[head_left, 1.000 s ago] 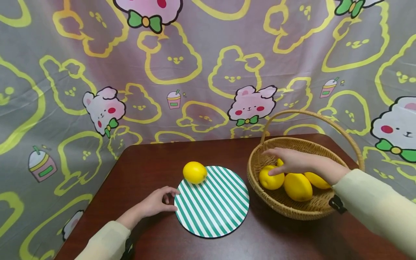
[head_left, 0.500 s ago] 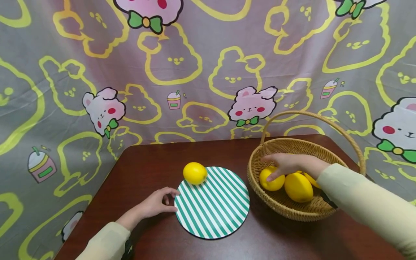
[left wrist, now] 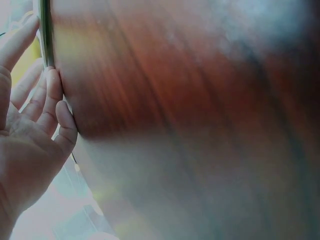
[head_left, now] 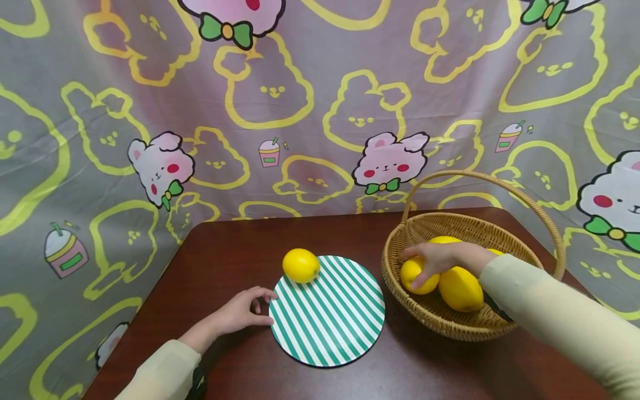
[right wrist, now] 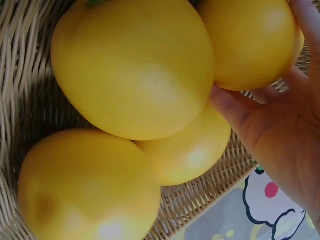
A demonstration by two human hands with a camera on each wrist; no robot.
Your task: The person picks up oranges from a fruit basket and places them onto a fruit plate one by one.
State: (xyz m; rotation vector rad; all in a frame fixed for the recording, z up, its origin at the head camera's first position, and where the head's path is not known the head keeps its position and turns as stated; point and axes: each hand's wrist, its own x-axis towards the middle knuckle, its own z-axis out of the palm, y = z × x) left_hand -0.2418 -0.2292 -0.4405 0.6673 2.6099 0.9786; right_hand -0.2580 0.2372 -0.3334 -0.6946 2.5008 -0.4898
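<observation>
My right hand [head_left: 440, 256] reaches into the wicker basket [head_left: 452, 330] and grips a lemon [head_left: 413, 269] at its left side, thumb in front and fingers over the far side. In the right wrist view that lemon [right wrist: 250, 42] lies against the palm, with the fingers partly hidden behind it. A striped green and white round mat [head_left: 332, 319] lies left of the basket, a single lemon [head_left: 301, 265] resting on its upper left edge. At the mat's left rim is my left hand [head_left: 240, 311], fingers loosely bent, thumb and fingertips touching the edge.
Several other yellow fruits, including a large one [head_left: 460, 289], crowd the basket beside my right hand. The basket's tall handle [head_left: 520, 194] arches over it. A patterned curtain [head_left: 300, 111] hangs behind the dark wooden table [head_left: 240, 239].
My right hand has lowered from above the basket's fruit, and its fingers have closed round the left lemon. The left hand, mat and lemon on the mat stay put.
</observation>
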